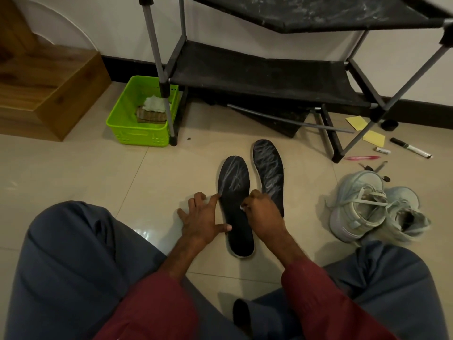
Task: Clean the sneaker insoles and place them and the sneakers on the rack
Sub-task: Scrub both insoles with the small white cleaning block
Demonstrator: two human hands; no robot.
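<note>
Two black insoles lie side by side on the tiled floor, both streaked with white marks. My left hand (204,218) rests with spread fingers against the left edge of the near insole (235,187), holding it down. My right hand (263,213) is curled round a small white wipe (242,207) and presses it onto the middle of that insole. The far insole (268,171) lies just to the right, partly under my right hand. A pair of pale sneakers (367,212) sits on the floor at the right. The black shoe rack (257,74) stands behind.
A green basket (137,133) holding a cloth and white tissue stands left of the rack's leg. Yellow notes (372,138), a marker (411,148), a pink item and keys lie right of the rack. Wooden steps (49,89) are at the left. My knees frame the bottom.
</note>
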